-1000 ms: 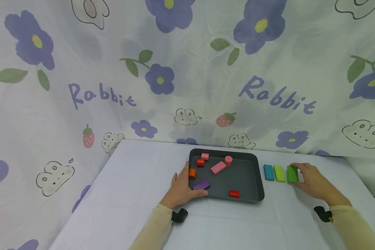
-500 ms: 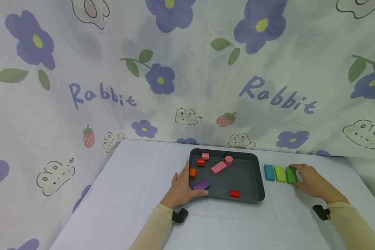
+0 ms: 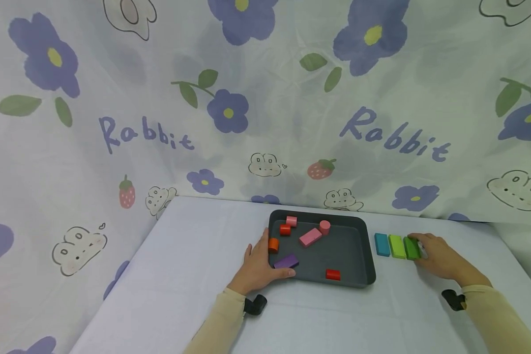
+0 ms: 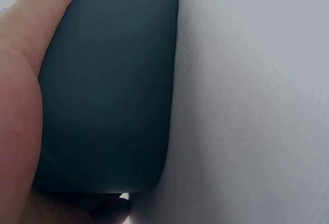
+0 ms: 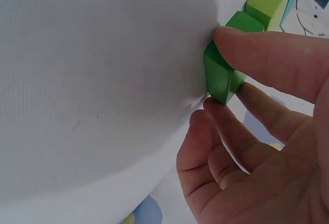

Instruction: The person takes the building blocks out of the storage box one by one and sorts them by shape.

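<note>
Against tray (image 3: 347, 248), left hand (image 3: 255, 269) spread; right hand (image 3: 441, 259) pinches green block (image 3: 411, 249).

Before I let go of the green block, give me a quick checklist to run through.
1. Right hand pinching the green block: ok.
2. Green block beside the lime block: ok.
3. Any gap between those two fully closed: cannot tell.
4. Blue block in the same row: ok.
5. Green block flat on the table: cannot tell.
6. Right hand clear of the row: not ok.
</note>
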The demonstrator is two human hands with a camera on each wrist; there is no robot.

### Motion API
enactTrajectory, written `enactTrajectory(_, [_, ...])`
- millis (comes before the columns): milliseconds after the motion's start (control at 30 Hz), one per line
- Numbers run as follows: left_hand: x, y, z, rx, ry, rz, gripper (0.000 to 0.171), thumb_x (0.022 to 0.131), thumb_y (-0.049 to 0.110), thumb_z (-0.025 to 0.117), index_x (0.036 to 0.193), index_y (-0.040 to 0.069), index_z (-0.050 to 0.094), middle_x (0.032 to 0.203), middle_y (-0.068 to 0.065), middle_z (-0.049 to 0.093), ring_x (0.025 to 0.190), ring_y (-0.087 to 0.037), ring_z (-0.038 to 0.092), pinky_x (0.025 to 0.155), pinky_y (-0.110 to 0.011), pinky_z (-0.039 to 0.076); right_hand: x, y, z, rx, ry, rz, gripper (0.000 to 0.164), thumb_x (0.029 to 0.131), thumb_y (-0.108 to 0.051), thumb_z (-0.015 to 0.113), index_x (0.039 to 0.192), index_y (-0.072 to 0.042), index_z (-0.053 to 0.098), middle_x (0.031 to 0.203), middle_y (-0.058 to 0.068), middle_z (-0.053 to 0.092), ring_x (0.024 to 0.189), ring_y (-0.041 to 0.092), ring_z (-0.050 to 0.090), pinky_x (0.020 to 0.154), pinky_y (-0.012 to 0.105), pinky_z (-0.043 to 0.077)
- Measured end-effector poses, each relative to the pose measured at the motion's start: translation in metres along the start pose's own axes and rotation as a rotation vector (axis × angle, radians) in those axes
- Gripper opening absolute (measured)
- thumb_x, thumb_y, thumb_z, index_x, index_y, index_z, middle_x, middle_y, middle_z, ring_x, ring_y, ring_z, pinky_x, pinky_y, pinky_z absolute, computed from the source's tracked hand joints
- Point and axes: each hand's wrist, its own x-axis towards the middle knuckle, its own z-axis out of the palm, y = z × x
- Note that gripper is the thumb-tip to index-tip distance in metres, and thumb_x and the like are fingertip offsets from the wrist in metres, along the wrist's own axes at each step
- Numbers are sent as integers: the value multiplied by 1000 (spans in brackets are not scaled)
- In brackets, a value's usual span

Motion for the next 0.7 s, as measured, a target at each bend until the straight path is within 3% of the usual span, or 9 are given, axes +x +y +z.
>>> enactTrajectory(367, [-1, -1, 0, 0, -1, 2, 131, 73, 63, 81, 161, 2, 6, 165, -16, 22, 149, -32, 28, 121, -60, 1, -3, -4, -2, -2, 34, 3, 72, 76, -4, 81, 135, 15, 45, 129, 45, 46, 113, 61, 45, 91, 72, 42])
enactTrajectory(700, [0, 0, 0, -6, 7, 7, 130, 74, 60, 82, 161, 1, 6, 165, -17, 22, 148, -33, 29, 120, -61, 1, -7, -23, -6, -3, 83, -11, 72, 79, -8, 81, 137, 14, 44, 134, 45, 41, 117, 64, 40, 94, 74, 38])
